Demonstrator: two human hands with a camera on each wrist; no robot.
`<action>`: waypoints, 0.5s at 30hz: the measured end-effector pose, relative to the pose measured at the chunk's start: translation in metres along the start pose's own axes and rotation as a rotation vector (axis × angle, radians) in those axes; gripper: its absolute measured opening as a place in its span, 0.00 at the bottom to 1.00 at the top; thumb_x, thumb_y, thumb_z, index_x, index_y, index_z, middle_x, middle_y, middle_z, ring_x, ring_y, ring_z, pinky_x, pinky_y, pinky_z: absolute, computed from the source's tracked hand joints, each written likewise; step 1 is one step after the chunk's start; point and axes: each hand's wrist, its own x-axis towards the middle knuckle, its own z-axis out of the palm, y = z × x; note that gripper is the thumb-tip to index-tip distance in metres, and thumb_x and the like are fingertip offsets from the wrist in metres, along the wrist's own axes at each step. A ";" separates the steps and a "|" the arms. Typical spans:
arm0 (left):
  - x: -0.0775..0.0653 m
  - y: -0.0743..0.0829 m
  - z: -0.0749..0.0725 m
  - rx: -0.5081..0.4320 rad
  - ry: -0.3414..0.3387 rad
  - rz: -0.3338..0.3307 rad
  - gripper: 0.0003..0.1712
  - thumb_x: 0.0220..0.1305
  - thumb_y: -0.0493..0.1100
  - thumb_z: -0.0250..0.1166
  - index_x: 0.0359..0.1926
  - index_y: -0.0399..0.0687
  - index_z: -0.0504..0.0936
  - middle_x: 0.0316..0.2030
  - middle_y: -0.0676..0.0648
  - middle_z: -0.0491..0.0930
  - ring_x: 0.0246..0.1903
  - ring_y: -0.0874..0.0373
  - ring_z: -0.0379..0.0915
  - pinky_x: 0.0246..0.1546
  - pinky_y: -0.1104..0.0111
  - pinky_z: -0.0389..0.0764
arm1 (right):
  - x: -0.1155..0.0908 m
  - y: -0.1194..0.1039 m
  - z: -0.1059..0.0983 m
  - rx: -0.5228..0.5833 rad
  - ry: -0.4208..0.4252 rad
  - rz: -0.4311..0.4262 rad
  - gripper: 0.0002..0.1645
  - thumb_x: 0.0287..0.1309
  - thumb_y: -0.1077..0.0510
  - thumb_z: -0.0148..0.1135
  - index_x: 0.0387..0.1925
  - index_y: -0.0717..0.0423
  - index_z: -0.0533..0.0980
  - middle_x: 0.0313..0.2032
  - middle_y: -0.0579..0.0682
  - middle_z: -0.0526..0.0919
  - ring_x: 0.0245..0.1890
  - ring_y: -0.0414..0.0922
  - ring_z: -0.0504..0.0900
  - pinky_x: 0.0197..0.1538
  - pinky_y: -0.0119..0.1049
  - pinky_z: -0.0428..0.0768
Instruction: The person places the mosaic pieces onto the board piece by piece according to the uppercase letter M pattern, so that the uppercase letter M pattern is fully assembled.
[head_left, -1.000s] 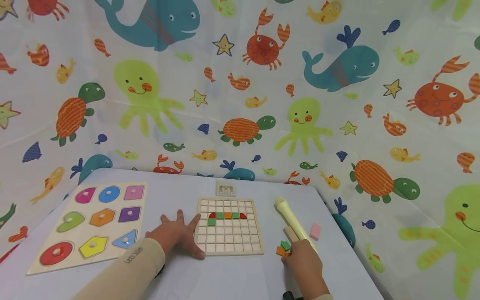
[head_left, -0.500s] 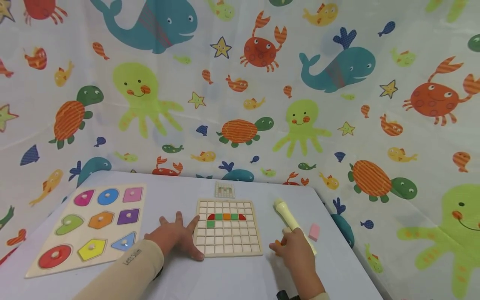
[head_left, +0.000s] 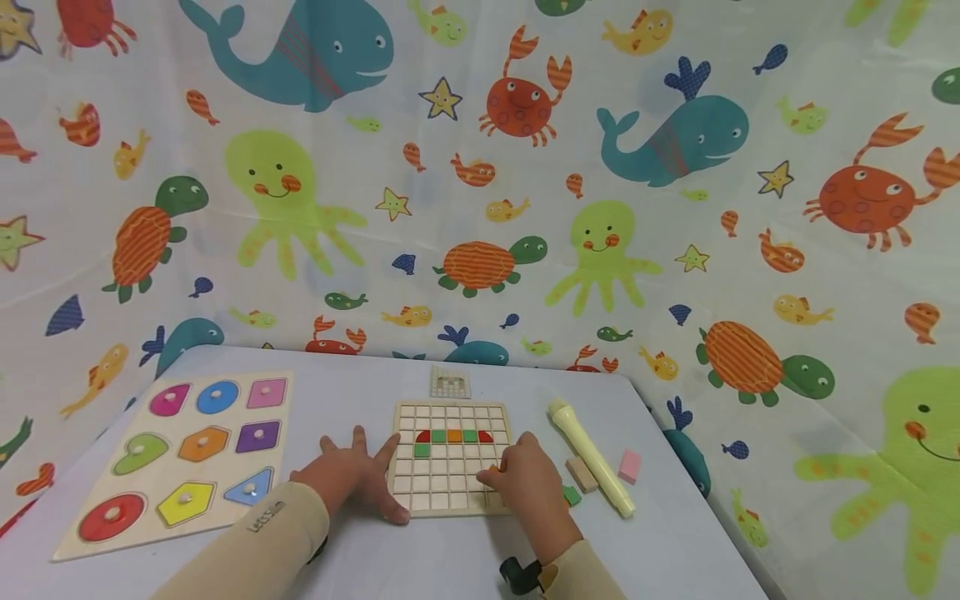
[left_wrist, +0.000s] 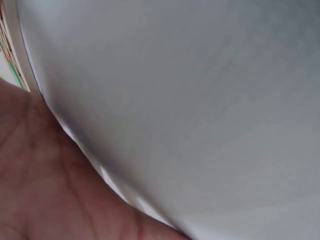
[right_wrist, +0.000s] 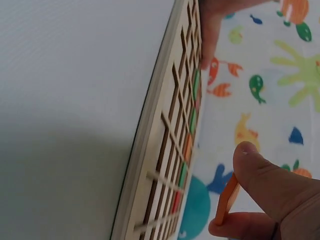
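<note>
A wooden grid board point(head_left: 447, 485) lies on the table in the head view. One of its upper rows holds red quarter-round, green and orange tiles, with a green tile point(head_left: 422, 451) one row below at the left. My left hand point(head_left: 351, 475) rests with fingers spread at the board's left edge. Between thumb and finger, my right hand point(head_left: 534, 492) pinches an orange square tile point(right_wrist: 227, 199) above the board's right side. In the right wrist view the tile stands on edge, apart from the board. The left wrist view shows mostly palm and white table.
Right of the board lie a pale yellow stick point(head_left: 591, 457), a plain wooden block point(head_left: 581, 473), a pink block point(head_left: 630, 465) and green tiles point(head_left: 572, 495). A small pattern card point(head_left: 450, 382) sits behind the board. At left is a knobbed shape puzzle point(head_left: 180, 467).
My right hand has picked up an orange tile from beside the yellow stick and carried it left over the board. My left hand has stayed in place.
</note>
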 end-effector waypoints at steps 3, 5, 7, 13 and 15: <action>0.000 -0.001 0.000 -0.005 0.000 0.000 0.80 0.28 0.82 0.81 0.84 0.71 0.56 0.84 0.30 0.40 0.76 0.11 0.31 0.59 0.10 0.47 | 0.007 -0.018 0.007 -0.021 -0.030 -0.032 0.28 0.51 0.40 0.83 0.16 0.52 0.77 0.35 0.48 0.70 0.27 0.43 0.72 0.26 0.35 0.69; 0.000 -0.002 0.000 -0.010 0.000 -0.001 0.80 0.28 0.83 0.81 0.84 0.71 0.56 0.84 0.30 0.40 0.76 0.11 0.31 0.59 0.10 0.47 | 0.012 -0.029 0.012 -0.045 -0.049 -0.059 0.29 0.51 0.39 0.84 0.16 0.51 0.77 0.37 0.47 0.71 0.28 0.42 0.72 0.27 0.34 0.71; -0.001 -0.002 0.000 -0.013 0.003 -0.005 0.80 0.27 0.83 0.81 0.84 0.72 0.56 0.84 0.30 0.39 0.76 0.11 0.31 0.59 0.10 0.47 | 0.016 -0.040 0.016 -0.077 -0.064 -0.093 0.29 0.50 0.38 0.84 0.16 0.51 0.77 0.38 0.47 0.72 0.27 0.42 0.73 0.27 0.34 0.72; -0.004 0.001 0.000 -0.001 0.024 -0.029 0.80 0.28 0.83 0.81 0.84 0.73 0.55 0.85 0.31 0.40 0.77 0.12 0.31 0.60 0.10 0.48 | 0.027 -0.067 0.030 -0.149 -0.106 -0.162 0.29 0.46 0.37 0.86 0.17 0.51 0.79 0.38 0.46 0.72 0.24 0.41 0.73 0.29 0.34 0.77; -0.005 0.002 0.000 0.007 0.033 -0.037 0.80 0.28 0.83 0.81 0.84 0.73 0.55 0.85 0.32 0.41 0.77 0.12 0.32 0.60 0.11 0.49 | 0.032 -0.074 0.036 -0.158 -0.124 -0.166 0.27 0.46 0.36 0.86 0.18 0.51 0.82 0.38 0.46 0.73 0.25 0.41 0.74 0.32 0.34 0.81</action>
